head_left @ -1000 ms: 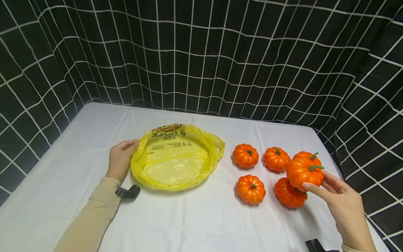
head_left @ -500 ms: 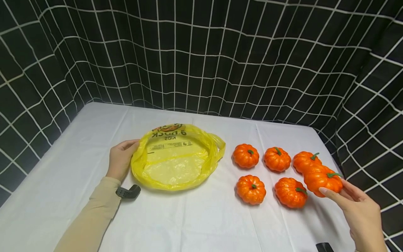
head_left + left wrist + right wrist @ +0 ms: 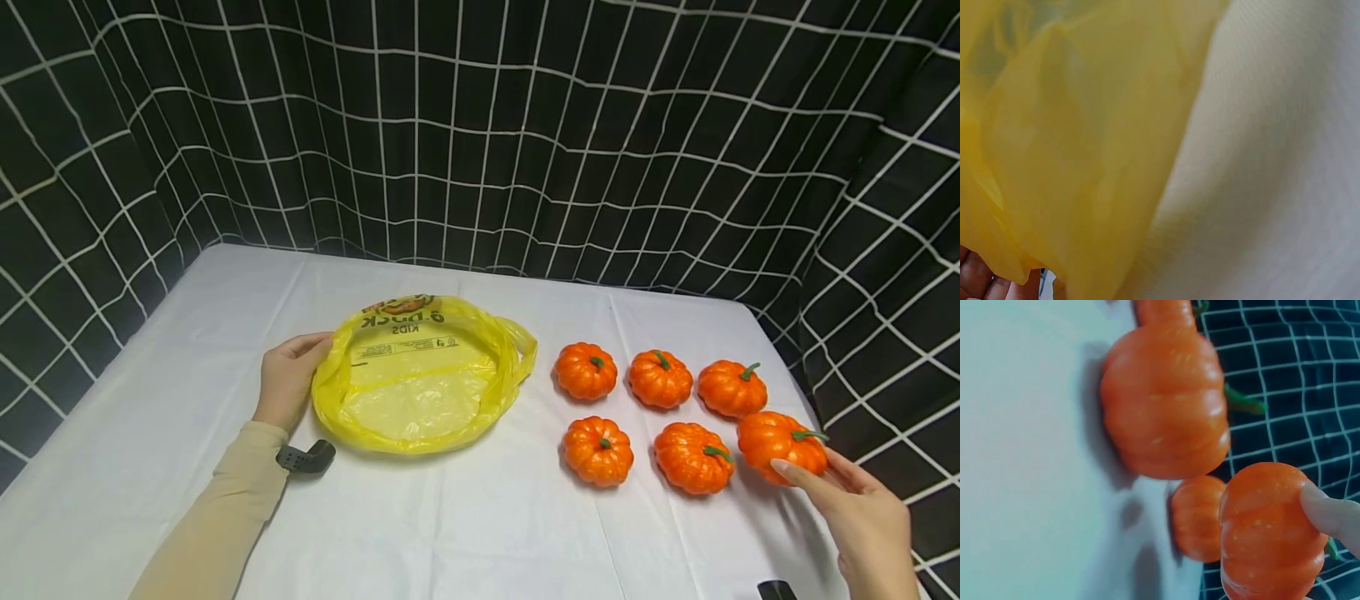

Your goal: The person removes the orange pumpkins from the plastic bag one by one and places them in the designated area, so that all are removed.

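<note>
A yellow plastic bag [image 3: 412,443] lies on the white cloth with its mouth spread wide; printed lettering shows through its far side. At its left rim my left hand [image 3: 287,379] grips the edge; in the left wrist view, part of the fingers [image 3: 975,276] shows below the yellow film [image 3: 1085,137]. My right hand [image 3: 870,512] holds an orange toy pumpkin [image 3: 776,448] with a green stem, thumb on its near side. That pumpkin [image 3: 1269,534] appears just above the cloth in the right wrist view; contact cannot be made out.
Several more pumpkins stand left of the held one: the nearest [image 3: 692,460], one behind it [image 3: 729,390], others at back [image 3: 658,382] and left [image 3: 585,373], one in front [image 3: 597,454]. Black grid-patterned curtain [image 3: 480,142] encloses the table's back and sides.
My right hand has carried the pumpkin rightward, then lowered it, out from over the other pumpkins to a spot at the right. The left hand and bag have stayed put.
</note>
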Tool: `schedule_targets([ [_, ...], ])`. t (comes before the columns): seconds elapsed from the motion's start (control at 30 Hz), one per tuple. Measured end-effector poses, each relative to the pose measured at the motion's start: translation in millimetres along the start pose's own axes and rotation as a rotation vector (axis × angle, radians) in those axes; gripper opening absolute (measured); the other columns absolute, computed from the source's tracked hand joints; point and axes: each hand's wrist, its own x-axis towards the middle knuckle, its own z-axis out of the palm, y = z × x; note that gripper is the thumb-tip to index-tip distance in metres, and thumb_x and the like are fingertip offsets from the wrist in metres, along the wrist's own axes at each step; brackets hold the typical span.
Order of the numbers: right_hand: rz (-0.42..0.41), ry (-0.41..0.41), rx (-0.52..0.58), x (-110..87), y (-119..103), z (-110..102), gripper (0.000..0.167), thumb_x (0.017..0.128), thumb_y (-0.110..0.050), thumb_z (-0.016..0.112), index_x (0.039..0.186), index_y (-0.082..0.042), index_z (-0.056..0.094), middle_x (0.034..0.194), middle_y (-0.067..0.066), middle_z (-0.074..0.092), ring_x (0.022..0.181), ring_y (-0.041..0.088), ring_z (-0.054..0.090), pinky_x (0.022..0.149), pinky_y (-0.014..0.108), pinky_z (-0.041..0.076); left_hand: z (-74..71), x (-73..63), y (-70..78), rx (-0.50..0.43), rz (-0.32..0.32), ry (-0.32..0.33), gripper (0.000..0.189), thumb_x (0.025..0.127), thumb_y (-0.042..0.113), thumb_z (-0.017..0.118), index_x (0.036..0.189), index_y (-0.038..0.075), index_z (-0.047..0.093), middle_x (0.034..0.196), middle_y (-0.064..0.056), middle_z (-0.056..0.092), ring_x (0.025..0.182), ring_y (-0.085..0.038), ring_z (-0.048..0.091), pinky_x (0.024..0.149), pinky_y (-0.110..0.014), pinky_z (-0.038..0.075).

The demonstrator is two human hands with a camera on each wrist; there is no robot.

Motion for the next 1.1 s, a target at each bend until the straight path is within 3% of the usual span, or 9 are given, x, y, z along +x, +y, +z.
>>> schedule_targets([
  [0.07,-0.009,-0.008,0.029,3.8,5.1,-1.1,0.106,0.072,-0.046,0.087,0.156,-0.014,0.032,0.069,-0.039,0.050,0.073,-0.018,0.050,0.055,0.005,0.045,0.1,-0.7,0.7,0.003,-0.001,0.002,0.040,0.098,0.034,0.063,0.128,0.008,0.065,0.134,-0.011,0.064,0.107,-0.001,0.059,0.087,-0.008,0.053],
  [0.1,-0.013,-0.009,0.033,5.1,7.0,-1.0,0.106,0.072,-0.046,0.087,0.156,-0.013,0.031,0.068,-0.039,0.050,0.068,-0.019,0.048,0.054,0.005,0.044,0.2,-1.3,1.6,0.002,-0.002,0.001,0.040,0.098,0.033,0.063,0.128,0.008,0.065,0.134,-0.011,0.064,0.106,0.000,0.059,0.087,-0.008,0.053],
  [0.37,0.018,0.014,0.050,14.7,15.7,2.6,0.106,0.072,-0.045,0.087,0.156,-0.013,0.030,0.072,-0.035,0.051,0.065,-0.020,0.048,0.054,0.003,0.045,0.7,-17.1,23.1,-0.025,-0.018,-0.015,0.037,0.100,0.025,0.061,0.129,0.002,0.063,0.135,-0.015,0.061,0.104,0.000,0.059,0.087,-0.008,0.053],
  [0.53,0.021,-0.005,0.050,19.0,21.5,4.3,0.106,0.073,-0.046,0.086,0.156,-0.013,0.030,0.082,-0.034,0.054,0.070,-0.021,0.048,0.062,0.003,0.048,-0.7,-24.9,31.8,-0.019,-0.010,-0.022,0.038,0.099,0.024,0.060,0.129,0.001,0.063,0.134,-0.014,0.062,0.103,0.001,0.059,0.087,-0.007,0.053],
  [0.83,0.005,-0.037,0.125,27.0,28.1,3.3,0.101,0.078,-0.037,0.085,0.156,-0.009,0.028,0.069,-0.035,0.050,0.064,-0.017,0.052,0.055,0.002,0.044,-0.3,-9.9,15.6,-0.025,-0.015,-0.012,0.038,0.099,0.028,0.061,0.129,0.004,0.064,0.135,-0.012,0.062,0.108,-0.001,0.058,0.088,-0.007,0.053],
  [0.87,0.006,-0.035,0.110,28.2,28.2,3.4,0.102,0.078,-0.039,0.084,0.157,-0.009,0.027,0.073,-0.035,0.051,0.064,-0.017,0.052,0.055,0.002,0.043,-0.5,-7.8,12.9,-0.024,-0.009,-0.011,0.038,0.099,0.029,0.062,0.129,0.005,0.064,0.135,-0.012,0.062,0.108,-0.002,0.058,0.088,-0.008,0.053],
  [0.93,0.016,-0.033,0.083,29.6,27.9,4.3,0.104,0.078,-0.043,0.083,0.157,-0.011,0.025,0.097,-0.024,0.065,0.065,-0.018,0.049,0.054,0.002,0.043,-0.8,-4.9,8.5,-0.024,-0.003,-0.010,0.040,0.099,0.032,0.062,0.129,0.006,0.065,0.135,-0.011,0.062,0.110,-0.002,0.058,0.089,-0.008,0.053],
  [1.0,0.033,-0.022,0.078,30.5,27.6,5.7,0.105,0.077,-0.043,0.084,0.158,-0.013,0.024,0.121,-0.015,0.062,0.065,-0.020,0.047,0.054,0.001,0.043,-1.0,-4.0,6.3,-0.026,-0.003,-0.011,0.040,0.098,0.033,0.062,0.129,0.007,0.064,0.135,-0.010,0.062,0.111,-0.003,0.058,0.089,-0.008,0.053],
  [1.1,0.038,-0.026,0.103,30.8,28.6,7.3,0.102,0.079,-0.038,0.083,0.158,-0.012,0.023,0.116,-0.012,0.065,0.066,-0.018,0.047,0.056,0.003,0.046,-1.3,-3.7,5.4,-0.019,-0.005,-0.011,0.041,0.098,0.033,0.062,0.129,0.007,0.065,0.135,-0.010,0.062,0.111,-0.004,0.058,0.089,-0.008,0.053],
])
